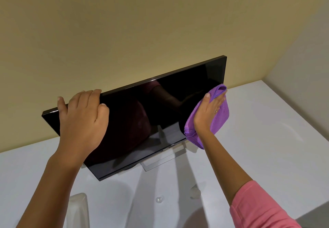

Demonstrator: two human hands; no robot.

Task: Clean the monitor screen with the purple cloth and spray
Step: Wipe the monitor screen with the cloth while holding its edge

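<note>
One Dell monitor (142,119) stands on the white counter (258,138), set back toward its far edge by the wall, its dark screen tilted. Two bare hands work on it. The left hand (82,120) clasps the monitor's top edge near its left corner, fingers curled over the rim in a narrow grip. The right hand (208,112) lies flat, fingers spread, pressing one purple cloth (219,119) against the screen's right edge. One pink sleeve (258,208) covers the right forearm. One clear spray bottle (79,208) shows at the counter's near edge.

One monitor (142,117), one purple cloth (219,119), two hands (81,119) (207,113), one white table (267,138).
</note>
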